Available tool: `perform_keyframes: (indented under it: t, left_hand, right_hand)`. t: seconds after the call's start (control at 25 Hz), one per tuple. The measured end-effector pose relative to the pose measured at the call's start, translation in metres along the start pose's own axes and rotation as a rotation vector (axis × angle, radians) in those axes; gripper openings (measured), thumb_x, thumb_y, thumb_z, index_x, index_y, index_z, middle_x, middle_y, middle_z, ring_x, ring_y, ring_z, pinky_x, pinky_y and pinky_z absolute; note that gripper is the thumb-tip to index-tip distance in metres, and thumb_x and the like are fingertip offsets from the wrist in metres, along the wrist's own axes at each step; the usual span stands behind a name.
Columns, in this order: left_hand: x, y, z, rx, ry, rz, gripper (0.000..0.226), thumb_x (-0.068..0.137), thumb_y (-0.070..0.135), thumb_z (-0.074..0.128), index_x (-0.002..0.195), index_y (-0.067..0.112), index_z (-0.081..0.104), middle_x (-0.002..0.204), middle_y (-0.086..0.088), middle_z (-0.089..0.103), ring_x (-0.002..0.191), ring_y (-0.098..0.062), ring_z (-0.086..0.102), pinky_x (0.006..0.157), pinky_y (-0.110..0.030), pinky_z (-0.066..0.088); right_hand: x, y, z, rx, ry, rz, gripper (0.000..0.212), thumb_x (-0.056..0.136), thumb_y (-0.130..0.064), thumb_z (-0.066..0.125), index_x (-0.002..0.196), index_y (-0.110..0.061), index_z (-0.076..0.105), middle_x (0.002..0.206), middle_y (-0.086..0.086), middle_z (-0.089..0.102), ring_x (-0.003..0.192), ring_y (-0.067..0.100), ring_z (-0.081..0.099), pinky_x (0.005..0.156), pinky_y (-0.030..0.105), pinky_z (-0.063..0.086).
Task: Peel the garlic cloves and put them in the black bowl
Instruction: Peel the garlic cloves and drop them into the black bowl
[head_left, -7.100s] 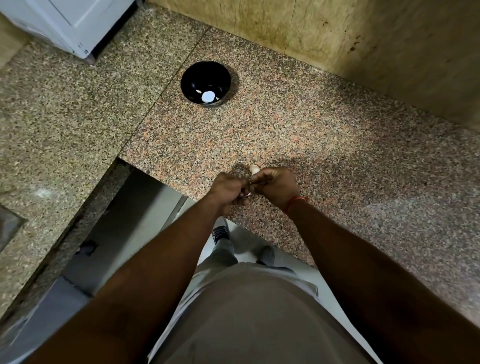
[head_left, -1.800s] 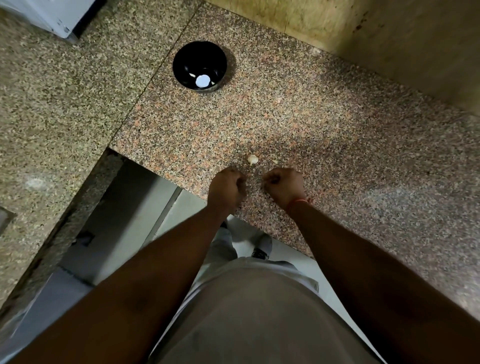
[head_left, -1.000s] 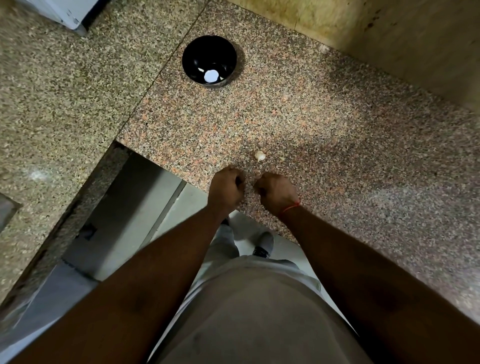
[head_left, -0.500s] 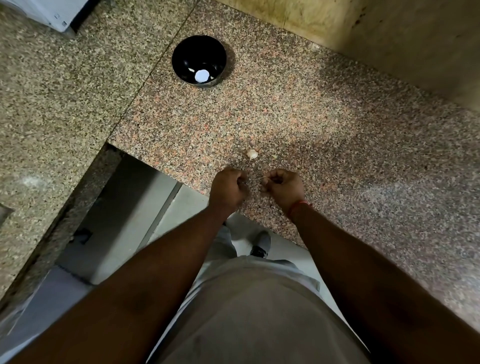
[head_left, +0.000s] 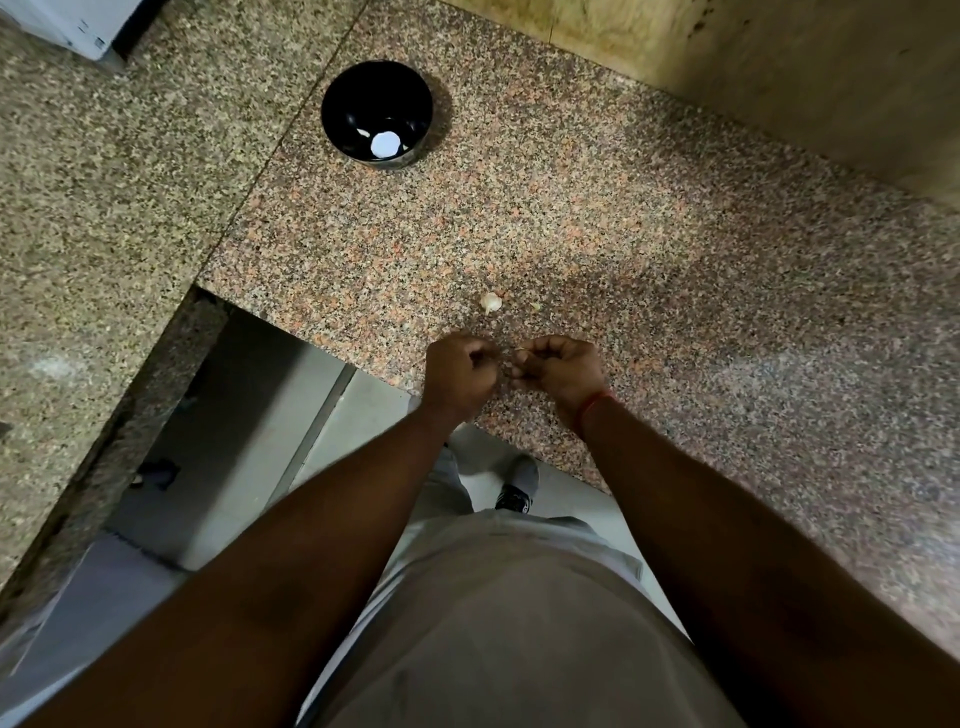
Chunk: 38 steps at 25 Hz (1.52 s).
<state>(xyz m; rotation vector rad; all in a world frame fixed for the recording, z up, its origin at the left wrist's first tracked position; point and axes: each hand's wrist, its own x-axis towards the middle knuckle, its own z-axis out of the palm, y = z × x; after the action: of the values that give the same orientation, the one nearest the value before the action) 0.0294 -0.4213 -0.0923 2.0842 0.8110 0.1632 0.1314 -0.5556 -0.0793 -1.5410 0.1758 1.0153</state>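
The black bowl (head_left: 347, 102) stands at the back of the granite counter, with a white round spot and small pale bits at its bottom. One pale garlic clove (head_left: 491, 302) lies on the counter just beyond my hands. My left hand (head_left: 460, 371) and my right hand (head_left: 563, 366) hover side by side near the counter's front edge, both with fingers curled. My right hand pinches a thin pale strip of garlic skin (head_left: 519, 353) at its fingertips. My left hand is closed round something small that its fingers hide.
A tiny pale scrap (head_left: 536, 307) lies to the right of the loose clove. The counter (head_left: 675, 260) meets a tan wall (head_left: 779, 78) at the back. A cut-out in the counter front shows the floor (head_left: 249, 441) and my shoes. A white appliance corner (head_left: 78, 31) sits far left.
My hands were pressed together over a clove, then drew slightly apart with a thin strip of skin between them. The loose clove and the bowl stayed where they were.
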Motion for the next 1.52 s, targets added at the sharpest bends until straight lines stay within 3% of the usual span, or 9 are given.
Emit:
perform_keyframes:
  t: [0.2, 0.32, 0.44, 0.6, 0.8, 1.04, 1.2, 1.36, 1.52]
  left_hand:
    - [0.000, 0.014, 0.001, -0.466, -0.108, -0.363, 0.012, 0.087, 0.006, 0.075, 0.081, -0.003, 0.077, 0.064, -0.023, 0.070, 0.045, -0.026, 0.063, 0.052, -0.034, 0.056]
    - [0.001, 0.018, -0.001, -0.549, -0.106, -0.465, 0.017, 0.089, 0.003, 0.077, 0.088, -0.014, 0.072, 0.062, -0.020, 0.067, 0.040, -0.018, 0.059, 0.045, -0.027, 0.053]
    - [0.009, 0.008, -0.005, -0.477, -0.069, -0.525, 0.014, 0.088, 0.004, 0.079, 0.087, -0.009, 0.073, 0.063, -0.016, 0.068, 0.042, -0.021, 0.060, 0.045, -0.029, 0.054]
    - [0.014, -0.015, -0.013, -0.007, 0.025, -0.300, 0.015, 0.086, 0.020, 0.080, 0.076, 0.009, 0.078, 0.071, -0.005, 0.074, 0.063, -0.025, 0.071, 0.065, -0.028, 0.057]
    - [0.011, -0.018, -0.019, 0.143, 0.001, 0.079, 0.010, 0.084, 0.013, 0.073, 0.077, 0.010, 0.079, 0.076, -0.006, 0.076, 0.066, -0.022, 0.068, 0.068, -0.033, 0.055]
    - [0.012, -0.018, -0.014, 0.283, -0.106, 0.226, 0.024, 0.087, 0.028, 0.059, 0.083, 0.014, 0.079, 0.081, -0.003, 0.067, 0.073, -0.022, 0.061, 0.065, -0.036, 0.048]
    - [0.013, -0.010, -0.014, 0.356, -0.097, 0.251, 0.022, 0.082, 0.018, 0.056, 0.076, 0.008, 0.074, 0.084, -0.010, 0.067, 0.075, -0.029, 0.063, 0.060, -0.035, 0.048]
    - [0.010, -0.003, -0.013, 0.384, -0.140, 0.234, 0.005, 0.072, 0.010, 0.067, 0.069, 0.011, 0.062, 0.077, -0.006, 0.059, 0.066, -0.024, 0.055, 0.053, -0.031, 0.034]
    - [-0.002, -0.017, -0.019, 0.108, -0.028, 0.102, 0.008, 0.081, 0.010, 0.062, 0.076, 0.014, 0.067, 0.081, -0.003, 0.070, 0.070, -0.018, 0.064, 0.062, -0.028, 0.049]
  right_hand:
    - [0.005, -0.003, 0.006, -0.022, -0.032, -0.027, 0.010, 0.087, 0.004, 0.074, 0.093, -0.003, 0.071, 0.086, 0.016, 0.075, 0.076, 0.028, 0.072, 0.067, 0.038, 0.062]
    - [0.008, -0.006, 0.007, -0.014, -0.047, -0.027, 0.010, 0.088, 0.006, 0.072, 0.092, -0.003, 0.071, 0.089, 0.019, 0.075, 0.075, 0.028, 0.072, 0.066, 0.037, 0.062]
    - [0.010, -0.008, 0.008, -0.051, -0.029, -0.028, 0.010, 0.088, 0.005, 0.073, 0.090, -0.004, 0.070, 0.085, 0.018, 0.075, 0.071, 0.024, 0.071, 0.065, 0.037, 0.062]
    - [0.010, -0.005, 0.001, -0.073, -0.007, -0.031, 0.007, 0.089, 0.004, 0.072, 0.092, -0.001, 0.070, 0.082, 0.016, 0.072, 0.069, 0.022, 0.069, 0.064, 0.036, 0.062]
    - [0.010, -0.003, -0.003, -0.183, -0.010, -0.046, 0.011, 0.089, 0.002, 0.073, 0.098, 0.006, 0.069, 0.087, 0.020, 0.074, 0.071, 0.025, 0.070, 0.072, 0.043, 0.064]
    - [0.008, -0.004, -0.002, -0.289, -0.012, -0.092, 0.004, 0.089, 0.002, 0.073, 0.093, 0.001, 0.072, 0.087, 0.021, 0.075, 0.072, 0.024, 0.071, 0.071, 0.041, 0.064]
    - [0.010, 0.001, 0.000, -0.340, -0.007, -0.116, 0.003, 0.088, 0.001, 0.074, 0.091, 0.000, 0.073, 0.082, 0.018, 0.075, 0.070, 0.024, 0.072, 0.071, 0.043, 0.064]
    - [0.009, 0.002, 0.001, -0.355, -0.003, -0.125, 0.002, 0.089, 0.001, 0.074, 0.091, 0.001, 0.073, 0.080, 0.016, 0.075, 0.069, 0.022, 0.072, 0.070, 0.042, 0.065]
    - [0.007, 0.005, 0.000, -0.338, 0.001, -0.132, 0.008, 0.088, 0.002, 0.074, 0.086, -0.005, 0.074, 0.081, 0.016, 0.075, 0.069, 0.022, 0.071, 0.072, 0.044, 0.064]
